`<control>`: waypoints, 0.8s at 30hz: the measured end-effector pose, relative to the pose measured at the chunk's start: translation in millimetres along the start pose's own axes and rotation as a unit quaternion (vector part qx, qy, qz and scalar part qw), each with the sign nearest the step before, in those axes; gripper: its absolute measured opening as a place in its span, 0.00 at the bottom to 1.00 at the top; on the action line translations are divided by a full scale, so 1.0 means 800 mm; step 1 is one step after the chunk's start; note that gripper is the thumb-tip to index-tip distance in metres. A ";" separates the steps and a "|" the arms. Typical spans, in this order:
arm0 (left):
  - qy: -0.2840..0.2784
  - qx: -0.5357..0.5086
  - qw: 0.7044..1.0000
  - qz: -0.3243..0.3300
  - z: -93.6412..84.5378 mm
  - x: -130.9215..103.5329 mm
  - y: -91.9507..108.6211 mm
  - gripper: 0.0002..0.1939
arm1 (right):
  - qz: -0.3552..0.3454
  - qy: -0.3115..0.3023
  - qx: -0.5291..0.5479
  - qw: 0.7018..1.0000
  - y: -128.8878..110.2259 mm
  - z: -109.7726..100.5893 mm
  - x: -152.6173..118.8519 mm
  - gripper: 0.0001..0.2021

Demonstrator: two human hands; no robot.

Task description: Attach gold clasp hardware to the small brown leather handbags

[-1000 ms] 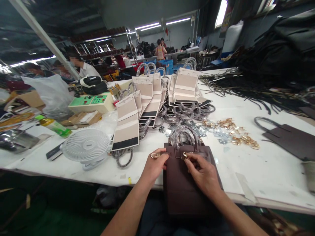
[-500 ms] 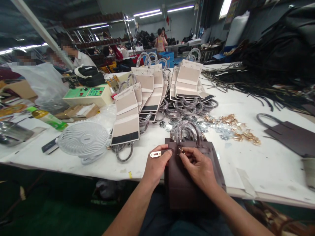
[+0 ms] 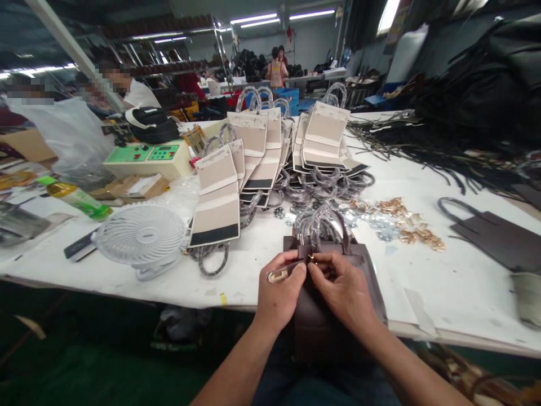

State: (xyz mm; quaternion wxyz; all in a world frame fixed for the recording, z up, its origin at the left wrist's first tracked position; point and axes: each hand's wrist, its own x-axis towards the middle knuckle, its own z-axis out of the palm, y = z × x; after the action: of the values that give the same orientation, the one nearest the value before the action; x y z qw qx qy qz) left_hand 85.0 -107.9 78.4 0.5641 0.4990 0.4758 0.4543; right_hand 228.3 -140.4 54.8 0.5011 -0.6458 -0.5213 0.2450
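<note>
A dark brown handbag (image 3: 333,332) stands at the table's front edge, its handles (image 3: 323,225) wrapped in clear film. My left hand (image 3: 281,290) pinches a brown strap whose end carries a gold metal plate (image 3: 279,274), at the bag's upper left. Beside it my right hand (image 3: 344,285) has thumb and fingers closed on a small gold metal piece (image 3: 311,259) near the top of the bag's front. The fingertips of both hands nearly meet there.
Beige panels (image 3: 216,197) with wrapped handles are piled beyond the bag. Gold fittings (image 3: 422,234) lie to the right, near another brown bag (image 3: 490,234). A white fan (image 3: 141,234), a bottle (image 3: 76,198) and a green-topped machine (image 3: 147,158) are at left.
My left hand has moved right, bringing the strap with the gold plate closer to my right hand. The plate has tilted. My right hand has barely moved.
</note>
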 end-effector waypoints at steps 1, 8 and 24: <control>0.002 -0.004 1.000 0.000 0.001 0.000 -0.001 0.12 | -0.006 -0.001 -0.003 1.000 -0.001 0.000 0.000 0.10; 0.051 -0.009 0.999 0.015 0.019 0.000 -0.010 0.11 | -0.029 -0.012 -0.015 0.999 -0.003 0.000 0.002 0.09; 0.095 0.126 0.979 0.132 0.030 -0.003 -0.022 0.10 | 0.001 -0.074 0.032 0.997 -0.012 -0.004 0.020 0.07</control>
State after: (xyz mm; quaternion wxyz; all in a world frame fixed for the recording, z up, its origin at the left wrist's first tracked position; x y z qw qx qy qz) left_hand 108.8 -114.9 62.5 0.3837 0.5795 0.5105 0.5063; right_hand 232.2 -127.4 67.7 0.4812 -0.6101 -0.5483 0.3091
